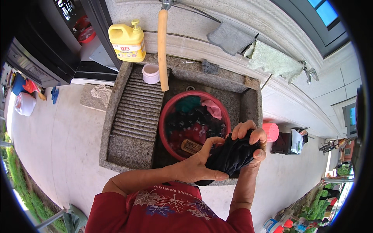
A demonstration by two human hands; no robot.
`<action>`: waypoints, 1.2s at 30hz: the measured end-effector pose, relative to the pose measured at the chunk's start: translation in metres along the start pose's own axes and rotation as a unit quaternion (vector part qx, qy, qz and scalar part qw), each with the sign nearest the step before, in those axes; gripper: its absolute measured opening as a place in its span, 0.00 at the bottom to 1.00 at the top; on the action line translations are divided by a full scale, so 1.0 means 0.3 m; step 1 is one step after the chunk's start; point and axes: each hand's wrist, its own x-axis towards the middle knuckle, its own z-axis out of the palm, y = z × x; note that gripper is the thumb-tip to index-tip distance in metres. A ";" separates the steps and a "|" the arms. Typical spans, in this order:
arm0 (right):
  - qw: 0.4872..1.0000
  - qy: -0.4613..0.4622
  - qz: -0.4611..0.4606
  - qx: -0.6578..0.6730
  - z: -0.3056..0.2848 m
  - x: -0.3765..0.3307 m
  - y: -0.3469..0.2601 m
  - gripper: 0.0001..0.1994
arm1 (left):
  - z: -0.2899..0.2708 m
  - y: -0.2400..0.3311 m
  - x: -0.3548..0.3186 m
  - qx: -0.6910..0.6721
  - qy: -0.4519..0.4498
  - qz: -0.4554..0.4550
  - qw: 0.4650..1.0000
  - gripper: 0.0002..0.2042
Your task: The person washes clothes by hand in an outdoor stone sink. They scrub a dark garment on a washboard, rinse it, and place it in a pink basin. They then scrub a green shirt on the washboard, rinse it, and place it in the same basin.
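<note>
A bunched black cloth garment (232, 155) is held up between both hands over the near right of the sink. My left hand (198, 163) grips its left side, thumb below and fingers behind it. My right hand (252, 143) curls its fingers over the top right of the cloth. Just beyond stands a red basin (162, 130) of water with dark, green and pink clothes soaking in it. A wooden scrub brush (190, 146) lies at the basin's near edge, close to my left hand, its bristles out of sight.
The stone sink (130, 155) has a ribbed washboard (136, 105) on its left. A pale tub (150, 73) and a yellow pump jug (127, 42) stand at the back left. An orange hose (162, 50) hangs from the tap. Grey cloths (230, 38) hang along the wall.
</note>
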 end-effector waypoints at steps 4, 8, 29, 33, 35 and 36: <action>0.964 -0.041 0.082 -0.248 0.007 0.029 -0.010 0.09 | 0.038 -0.105 0.018 0.202 0.094 0.116 0.968 0.46; 0.912 -0.045 0.113 -0.392 0.032 0.050 0.067 0.05 | 0.013 -0.155 0.025 0.363 0.137 0.081 0.918 0.43; 0.834 0.205 0.027 -0.511 -0.214 -0.129 0.484 0.06 | -0.312 -0.611 0.124 -0.133 0.204 -0.169 0.955 0.41; 0.804 0.063 -0.163 -0.569 0.009 -0.031 0.254 0.09 | -0.292 -0.475 0.104 -0.461 0.158 -0.237 0.840 0.30; 0.770 -0.036 -0.257 -0.583 0.072 -0.039 0.183 0.11 | -0.200 -0.314 0.106 -0.559 0.072 -0.115 0.818 0.28; 0.752 -0.076 -0.277 -0.593 0.104 -0.057 0.164 0.12 | -0.174 -0.258 0.103 -0.600 0.029 -0.052 0.797 0.27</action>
